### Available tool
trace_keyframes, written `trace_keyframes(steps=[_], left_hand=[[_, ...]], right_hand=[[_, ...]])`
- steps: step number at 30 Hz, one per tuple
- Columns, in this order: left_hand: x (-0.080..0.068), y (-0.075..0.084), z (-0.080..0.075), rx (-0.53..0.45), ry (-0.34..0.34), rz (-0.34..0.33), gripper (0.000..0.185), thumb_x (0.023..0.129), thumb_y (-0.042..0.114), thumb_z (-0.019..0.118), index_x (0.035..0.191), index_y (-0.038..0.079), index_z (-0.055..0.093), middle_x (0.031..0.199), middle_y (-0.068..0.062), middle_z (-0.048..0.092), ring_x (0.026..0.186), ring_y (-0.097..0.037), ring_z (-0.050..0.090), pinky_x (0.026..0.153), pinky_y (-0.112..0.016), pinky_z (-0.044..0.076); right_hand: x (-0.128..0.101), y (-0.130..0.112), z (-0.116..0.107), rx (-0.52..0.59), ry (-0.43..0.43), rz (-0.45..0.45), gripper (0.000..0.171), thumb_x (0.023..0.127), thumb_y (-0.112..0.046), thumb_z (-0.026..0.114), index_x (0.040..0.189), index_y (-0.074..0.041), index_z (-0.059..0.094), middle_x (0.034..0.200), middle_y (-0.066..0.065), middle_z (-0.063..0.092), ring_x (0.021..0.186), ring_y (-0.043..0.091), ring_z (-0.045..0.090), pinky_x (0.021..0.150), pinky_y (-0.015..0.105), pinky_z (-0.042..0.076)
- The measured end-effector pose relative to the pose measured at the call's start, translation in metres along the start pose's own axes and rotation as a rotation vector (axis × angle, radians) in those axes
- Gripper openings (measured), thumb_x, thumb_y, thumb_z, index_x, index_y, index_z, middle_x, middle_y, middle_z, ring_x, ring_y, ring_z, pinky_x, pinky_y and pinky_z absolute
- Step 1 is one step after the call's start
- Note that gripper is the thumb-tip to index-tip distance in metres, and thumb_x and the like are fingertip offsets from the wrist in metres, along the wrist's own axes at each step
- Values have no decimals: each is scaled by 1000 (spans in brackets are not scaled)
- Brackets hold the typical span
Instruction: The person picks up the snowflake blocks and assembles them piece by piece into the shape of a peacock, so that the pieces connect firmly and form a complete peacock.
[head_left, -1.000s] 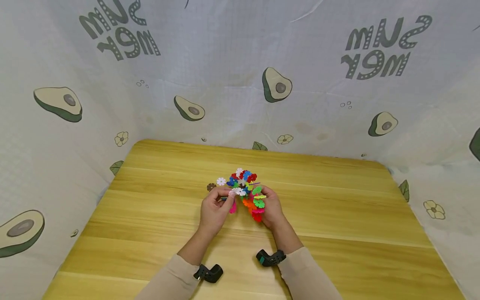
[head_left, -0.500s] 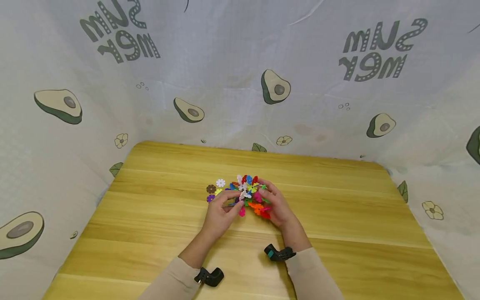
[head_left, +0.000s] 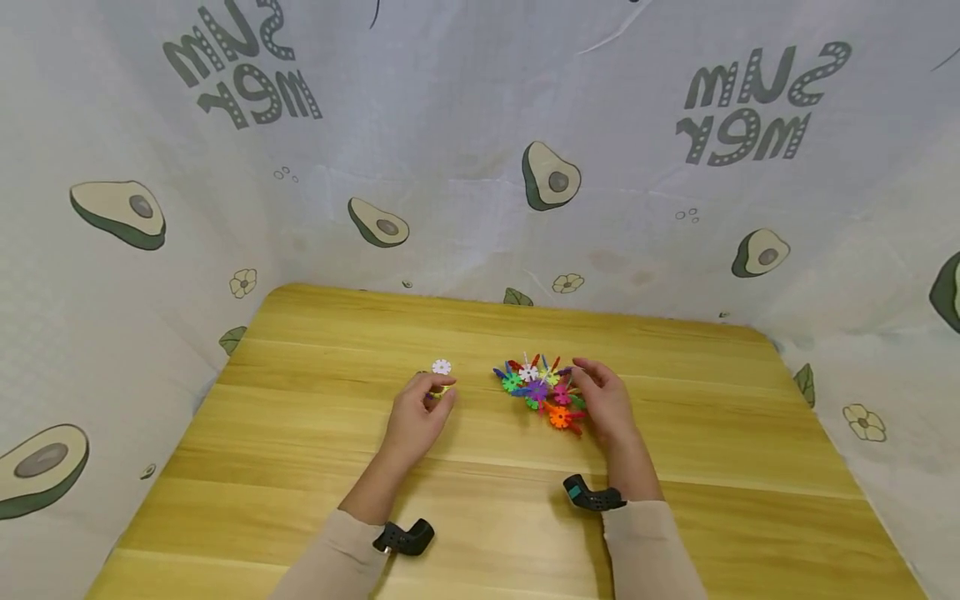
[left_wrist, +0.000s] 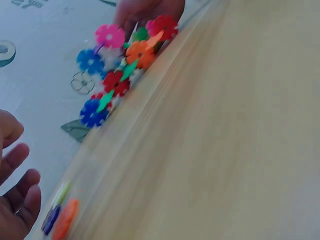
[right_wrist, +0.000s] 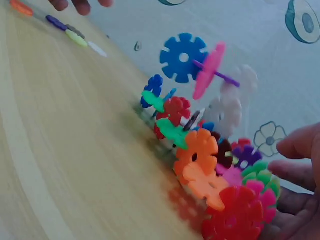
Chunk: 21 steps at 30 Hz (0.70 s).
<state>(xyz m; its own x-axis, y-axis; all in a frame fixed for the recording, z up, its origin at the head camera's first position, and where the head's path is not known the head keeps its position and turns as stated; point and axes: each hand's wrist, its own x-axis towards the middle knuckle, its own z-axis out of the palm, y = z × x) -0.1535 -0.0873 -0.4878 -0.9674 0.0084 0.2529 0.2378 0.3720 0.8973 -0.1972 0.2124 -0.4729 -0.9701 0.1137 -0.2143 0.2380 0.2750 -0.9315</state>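
A cluster of interlocked, flower-shaped plastic discs [head_left: 536, 390] in many colours sits on the table, right of centre. Beside its right end is my right hand [head_left: 609, 408]; in the right wrist view its fingers [right_wrist: 295, 172] are loosely bent next to the green and pink discs, some partly hidden behind them. To the left, my left hand [head_left: 416, 417] hovers with nothing between its relaxed fingers. Near it lie loose discs: a white one [head_left: 441, 367], and in the right wrist view a yellow disc [right_wrist: 76, 38], a purple disc [right_wrist: 56, 22] and an orange disc [right_wrist: 21, 7].
The wooden table [head_left: 480, 321] meets a hanging cloth [head_left: 450, 125] printed with avocados and lettering along its back and sides. Black wrist cameras are strapped on both wrists, the left camera [head_left: 408, 537] and the right camera [head_left: 592, 493].
The disc cluster has moved right with my right hand and now sits on the table. My left hand has parted from it and drawn left, over the loose discs.
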Motion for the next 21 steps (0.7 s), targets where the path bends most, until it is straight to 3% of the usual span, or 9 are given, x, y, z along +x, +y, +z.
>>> trace_keyframes(steps=[3, 6, 9, 11, 13, 15, 18, 21], left_hand=[[3, -5, -11, 106, 18, -7, 19, 97, 11, 69, 114, 5, 72, 113, -9, 70, 101, -28, 62, 84, -39, 57], [5, -10, -21, 206, 2, -32, 21, 97, 11, 67, 117, 7, 72, 121, -8, 69, 110, -30, 59, 91, -45, 54], [7, -14, -26, 297, -42, -50, 25, 99, 12, 65, 122, 9, 70, 129, -8, 67, 115, -31, 55, 96, -48, 51], [8, -16, -26, 344, -70, -59, 27, 99, 14, 66, 125, 10, 70, 132, -9, 66, 117, -32, 53, 97, -48, 50], [9, -17, -26, 366, -89, -62, 29, 98, 15, 68, 127, 11, 70, 133, -10, 66, 118, -33, 52, 98, -48, 49], [9, -17, -26, 362, -103, -76, 31, 97, 14, 70, 127, 11, 69, 132, -11, 67, 117, -33, 52, 98, -48, 48], [8, -18, -28, 328, -120, -106, 31, 96, 13, 71, 126, 9, 69, 126, -11, 68, 117, -32, 53, 100, -48, 49], [8, -17, -33, 317, -140, -151, 30, 95, 17, 74, 123, 8, 70, 121, -9, 66, 117, -29, 58, 101, -47, 52]], right_hand=[[-5, -7, -4, -31, 98, -28, 46, 109, -33, 48, 148, -8, 50, 150, 16, 52, 137, 31, 49, 119, 44, 41], [-13, -18, 0, -42, 247, -131, 39, 108, -29, 50, 139, -7, 59, 141, 13, 59, 126, 21, 56, 107, 27, 50], [-22, -32, 13, 6, 385, -379, 27, 105, -16, 55, 122, -2, 69, 124, 16, 67, 109, 5, 60, 92, 11, 49], [-30, -41, 26, 14, 392, -592, 19, 100, -5, 58, 111, 3, 73, 110, 20, 70, 96, 1, 60, 83, 8, 50], [-38, -49, 42, -17, 285, -748, 15, 96, 3, 61, 103, 4, 74, 102, 21, 72, 90, 1, 62, 82, 10, 53], [-47, -53, 60, -98, 94, -780, 12, 94, 3, 65, 101, 1, 75, 97, 17, 73, 84, 4, 62, 76, 14, 54], [-60, -50, 90, -306, -185, -675, 13, 95, -8, 71, 107, -7, 75, 100, 6, 73, 84, 8, 63, 73, 21, 56], [-71, -38, 119, -558, -318, -608, 26, 96, -27, 73, 117, -11, 73, 106, 2, 70, 92, 13, 63, 80, 30, 57]])
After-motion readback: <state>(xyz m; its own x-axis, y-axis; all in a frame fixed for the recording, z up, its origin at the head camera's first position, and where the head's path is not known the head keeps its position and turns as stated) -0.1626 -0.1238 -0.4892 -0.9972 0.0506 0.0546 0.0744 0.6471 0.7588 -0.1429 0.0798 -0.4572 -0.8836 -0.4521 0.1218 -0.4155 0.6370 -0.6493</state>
